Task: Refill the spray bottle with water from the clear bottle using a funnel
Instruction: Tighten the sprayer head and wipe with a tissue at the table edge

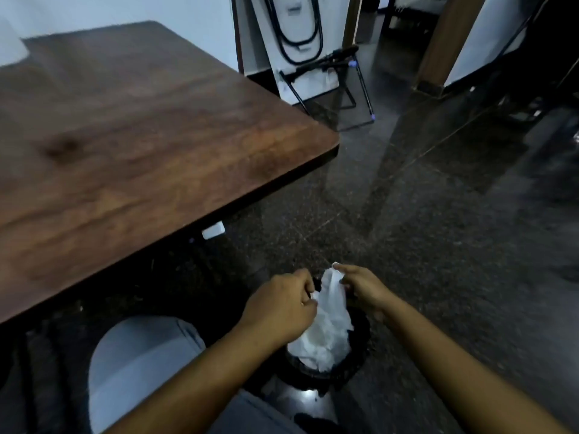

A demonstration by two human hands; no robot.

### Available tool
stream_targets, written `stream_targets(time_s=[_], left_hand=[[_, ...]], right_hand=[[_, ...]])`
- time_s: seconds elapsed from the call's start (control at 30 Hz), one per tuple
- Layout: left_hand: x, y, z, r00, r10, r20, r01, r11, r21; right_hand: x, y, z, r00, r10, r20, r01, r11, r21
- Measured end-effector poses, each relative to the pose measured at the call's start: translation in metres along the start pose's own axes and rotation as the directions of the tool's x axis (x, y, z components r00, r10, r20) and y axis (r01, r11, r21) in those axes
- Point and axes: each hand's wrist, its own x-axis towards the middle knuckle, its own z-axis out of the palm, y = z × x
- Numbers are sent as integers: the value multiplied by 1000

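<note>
Both arms are reaching down and forward over the floor, off to the right of the tabletop [163, 126], with the wrists angling in toward each other. The left hand [282, 303] is curling knuckles-up, its fingers [305, 285] pinching the left edge of one crumpled white tissue [329, 327]. The right hand [360, 285] is doing the same from the other side, its fingers [341, 270] gripping the tissue's top corner, so both hands are clamping onto that same wad. The tissue is hanging between them and drooping into a small black waste bin [360, 346] that's sitting on the dark speckled floor [438, 245], right under the hands.

Count-wise: two hands, one tissue, one bin, one wooden tabletop. A knee in grey trousers [141, 361] is poking out just left of the left forearm.

As for the spray bottle, the clear bottle and the funnel, none of them are showing up anywhere here, so I can't tell where they are. The bit of tabletop that's showing is pretty motion-blurred too. A white board with black cables [300, 32] is leaning against the far wall.
</note>
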Motion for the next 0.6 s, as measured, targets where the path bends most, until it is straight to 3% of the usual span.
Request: stream_targets(time_s=[0.13, 0.33, 0.6], left_hand=[[21, -22, 22, 984, -154, 85, 156, 987, -21], [46, -40, 49, 962, -222, 158, 228, 973, -22], [60, -53, 65, 948, -256, 189, 255, 966, 25]], right_hand=[[35, 49, 9, 990, 65, -123, -91, 971, -221], [58, 78, 24, 962, 23, -272, -130, 915, -383], [64, 109, 29, 943, 183, -278, -249, 942, -227]])
